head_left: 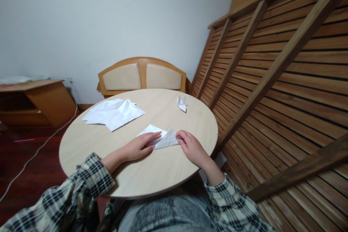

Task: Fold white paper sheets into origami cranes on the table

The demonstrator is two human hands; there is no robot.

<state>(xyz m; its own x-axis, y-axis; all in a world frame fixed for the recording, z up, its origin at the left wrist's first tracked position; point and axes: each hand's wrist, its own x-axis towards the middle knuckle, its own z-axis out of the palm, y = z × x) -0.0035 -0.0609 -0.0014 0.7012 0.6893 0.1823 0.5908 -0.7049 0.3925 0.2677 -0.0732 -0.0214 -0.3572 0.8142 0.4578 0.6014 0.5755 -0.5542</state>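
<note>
A partly folded sheet of white paper (166, 140) lies on the round table in front of me. My left hand (143, 145) rests flat on its left part, fingers stretched out and pointing right. At the paper's right corner, my right hand (189, 145) pinches the edge between thumb and curled fingers. Beyond my right hand stands a small folded white paper figure (181, 104) with upright points. Several creased white sheets (115, 113) lie in a loose pile at the table's far left.
The round pale wooden table (130, 174) has its near edge close to my body. Behind it stands a headboard (143, 75) against the wall. A slatted wooden panel (272, 79) leans along the right. A low cabinet (51, 98) and a white cable (40, 149) are on the left.
</note>
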